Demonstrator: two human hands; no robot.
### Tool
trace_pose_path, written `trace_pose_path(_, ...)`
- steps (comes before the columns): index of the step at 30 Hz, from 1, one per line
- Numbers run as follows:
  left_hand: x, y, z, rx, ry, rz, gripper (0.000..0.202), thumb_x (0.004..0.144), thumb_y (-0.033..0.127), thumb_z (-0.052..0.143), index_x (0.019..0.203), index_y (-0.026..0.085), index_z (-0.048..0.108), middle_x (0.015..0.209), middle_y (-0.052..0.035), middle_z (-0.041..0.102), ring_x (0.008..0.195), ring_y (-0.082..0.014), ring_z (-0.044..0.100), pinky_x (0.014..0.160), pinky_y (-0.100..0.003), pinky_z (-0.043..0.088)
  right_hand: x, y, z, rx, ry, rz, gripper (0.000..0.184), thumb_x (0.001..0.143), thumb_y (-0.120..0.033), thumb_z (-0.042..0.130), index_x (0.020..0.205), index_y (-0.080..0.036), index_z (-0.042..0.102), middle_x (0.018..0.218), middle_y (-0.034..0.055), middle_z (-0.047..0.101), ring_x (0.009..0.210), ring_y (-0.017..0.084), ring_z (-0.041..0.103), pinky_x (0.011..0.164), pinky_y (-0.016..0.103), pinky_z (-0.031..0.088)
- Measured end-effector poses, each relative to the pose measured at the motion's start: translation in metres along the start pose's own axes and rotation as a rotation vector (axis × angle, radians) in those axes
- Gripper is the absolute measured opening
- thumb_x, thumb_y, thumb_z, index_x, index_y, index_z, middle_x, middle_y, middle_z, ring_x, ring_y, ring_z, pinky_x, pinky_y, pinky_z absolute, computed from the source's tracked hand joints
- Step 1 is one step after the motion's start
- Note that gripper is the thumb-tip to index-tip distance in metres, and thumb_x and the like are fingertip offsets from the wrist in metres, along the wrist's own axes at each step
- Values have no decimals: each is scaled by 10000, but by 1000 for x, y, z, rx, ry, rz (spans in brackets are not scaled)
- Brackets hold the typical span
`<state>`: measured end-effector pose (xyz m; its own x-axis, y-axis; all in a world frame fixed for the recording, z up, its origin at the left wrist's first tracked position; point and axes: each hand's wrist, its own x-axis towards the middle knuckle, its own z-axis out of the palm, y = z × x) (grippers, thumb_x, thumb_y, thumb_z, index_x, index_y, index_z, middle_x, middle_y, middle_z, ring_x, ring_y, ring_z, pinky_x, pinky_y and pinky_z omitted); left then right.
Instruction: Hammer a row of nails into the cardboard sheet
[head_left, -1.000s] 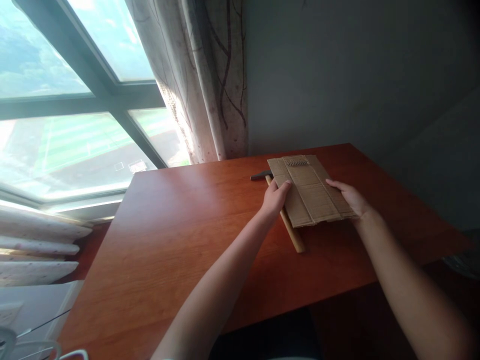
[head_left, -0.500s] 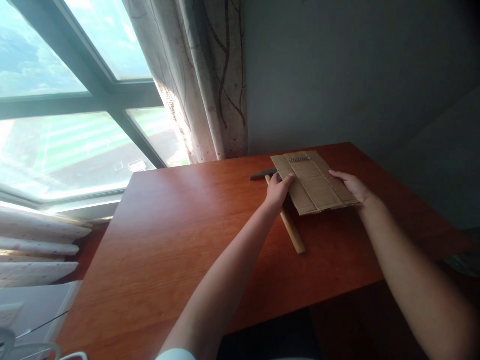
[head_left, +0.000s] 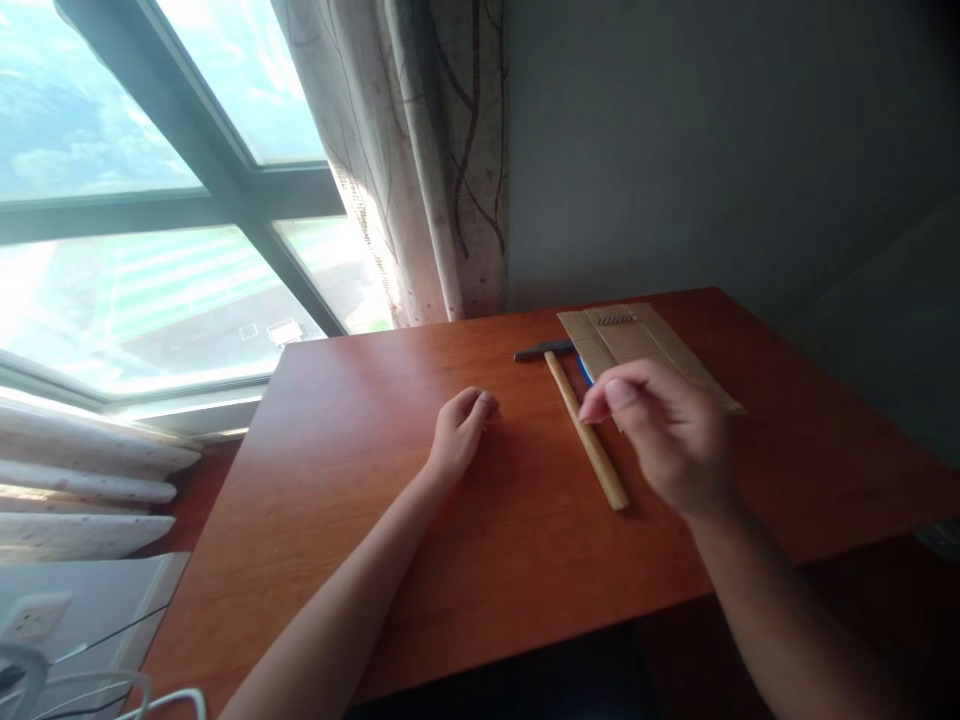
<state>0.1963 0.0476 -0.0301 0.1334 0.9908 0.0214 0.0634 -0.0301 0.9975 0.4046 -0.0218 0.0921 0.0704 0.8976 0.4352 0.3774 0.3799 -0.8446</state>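
Note:
My left hand rests low over the wooden table, its fingers loosely curled and nothing visible in them. My right hand is raised nearer the camera, fingers bent in toward the thumb, with no object showing. Between the hands lies a hammer: its wooden handle points toward me and its dark head lies at the far end. Behind my right hand, partly covered by it, a flat piece of cardboard bears a small row of thin metallic pieces, too small to name.
A narrow blue edge shows at the cardboard's left side. A patterned curtain and a window stand behind the table at the left, a grey wall at the back. White cables lie at the lower left.
Both hands have let go of the cardboard, which now lies on the table. My left hand moved left; my right hand drew back toward me and left, its fingers curling in.

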Motion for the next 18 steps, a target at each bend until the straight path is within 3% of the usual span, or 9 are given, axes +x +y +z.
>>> trace_pose_path(3, -13, -2, -12, 85, -13, 66, 351, 918, 477, 548, 763, 176, 641, 712, -26, 655, 669, -159, 578, 657, -266, 458, -3, 6, 62, -4, -253, -87, 340, 970, -400, 471, 686, -244, 572, 650, 0, 610, 609, 155, 566, 619, 283, 413)
trace_pose_path(6, -20, -3, -18, 137, -14, 121, 279, 924, 413, 538, 846, 181, 672, 799, -37, 696, 737, -191, 604, 697, -280, 458, 3, 39, 115, -121, -229, -42, 373, 971, -398, 446, 640, -227, 452, 586, -13, 525, 564, 145, 485, 579, 279, 308)
trace_pose_path(8, -22, -4, -19, 207, 1, 139, 211, 899, 349, 550, 835, 189, 673, 808, -40, 711, 748, -214, 621, 696, -288, 448, 6, 61, 138, -204, -217, 13, 370, 954, -392, 455, 629, -228, 391, 593, -6, 520, 572, 153, 470, 580, 289, 271)
trace_pose_path(11, -21, -6, -18, 370, -10, 158, 148, 855, 264, 553, 771, 205, 661, 771, -49, 716, 694, -228, 623, 667, -299, 418, 2, 82, 152, -221, -167, 59, 363, 954, -395, 431, 639, -234, 348, 593, -5, 505, 569, 157, 450, 589, 294, 263)
trace_pose_path(18, -21, -5, -15, 551, -76, 211, 151, 894, 243, 503, 832, 225, 640, 771, -52, 689, 650, -198, 590, 643, -282, 364, 0, 107, 143, -190, -192, 99, 368, 958, -398, 410, 633, -237, 351, 562, -21, 471, 536, 144, 426, 568, 280, 267)
